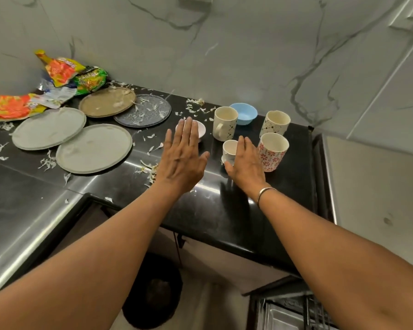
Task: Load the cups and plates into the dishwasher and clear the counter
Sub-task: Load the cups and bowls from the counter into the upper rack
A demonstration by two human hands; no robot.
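Note:
On the black counter [200,210] lie two grey plates [94,148] [49,128], a brown plate [107,101] and a dark speckled plate [143,111]. To the right stand a white mug with a handle [225,123], a small white cup [229,150], a red-flowered cup [272,151], a black-patterned cup [275,123], a blue bowl [243,113] and a small white bowl [200,129]. My left hand [184,158] hovers flat with straight fingers in front of the small white bowl. My right hand [246,163] is open beside the small white cup, holding nothing.
Crumpled snack wrappers [57,86] pile in the back left corner. White scraps litter the counter. A steel surface [22,210] adjoins on the left. A dark round bin [153,291] stands on the floor below. The open dishwasher rack [296,310] shows at bottom right.

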